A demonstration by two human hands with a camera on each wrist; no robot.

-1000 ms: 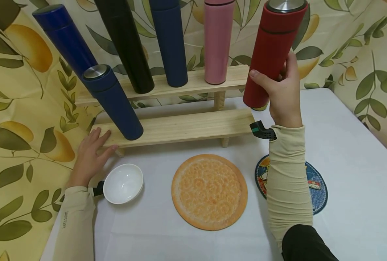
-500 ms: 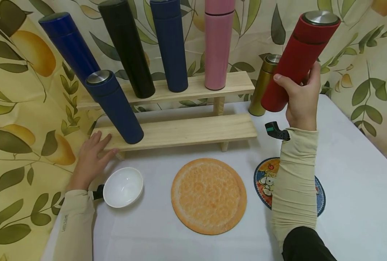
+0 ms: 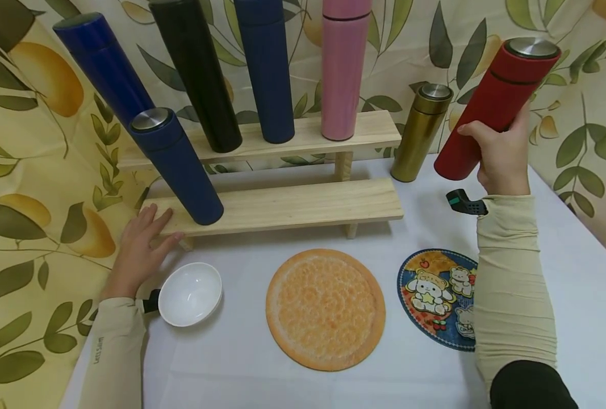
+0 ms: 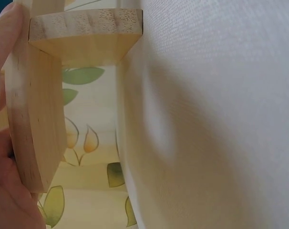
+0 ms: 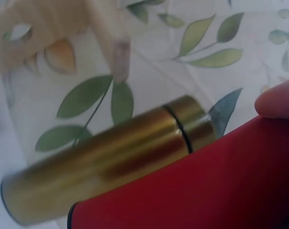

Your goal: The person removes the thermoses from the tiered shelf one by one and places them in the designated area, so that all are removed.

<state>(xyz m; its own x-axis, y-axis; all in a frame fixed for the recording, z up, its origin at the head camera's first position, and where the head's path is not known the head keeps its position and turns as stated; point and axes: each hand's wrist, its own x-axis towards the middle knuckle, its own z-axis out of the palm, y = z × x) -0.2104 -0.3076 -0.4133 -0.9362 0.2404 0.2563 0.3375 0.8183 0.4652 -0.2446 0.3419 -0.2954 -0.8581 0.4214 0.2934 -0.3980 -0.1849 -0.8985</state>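
My right hand (image 3: 504, 153) grips a red thermos flask (image 3: 497, 108) round its lower half, tilted with its steel top to the right. Just left of it a gold thermos flask (image 3: 420, 136) stands on the white table; in the right wrist view the red flask overlaps the gold one (image 5: 101, 162). My left hand (image 3: 139, 247) rests on the left end of the lower shelf of a wooden two-tier rack (image 3: 303, 204), fingers spread. In the left wrist view its fingers lie along the board's edge (image 4: 37, 114). A dark blue flask (image 3: 180, 170) stands beside that hand on the lower shelf.
On the upper shelf (image 3: 374, 128) stand a bright blue flask (image 3: 108, 68), a black one (image 3: 200, 79), a navy one (image 3: 267, 74) and a pink one (image 3: 343, 74). In front lie a white bowl (image 3: 190, 294), a round bread-patterned mat (image 3: 325, 309) and a cartoon mat (image 3: 430, 295), partly under my right forearm.
My right hand has carried the red flask to the right, away from the rack. The gold flask and more of the cartoon mat have come into sight. My left hand stays on the shelf.
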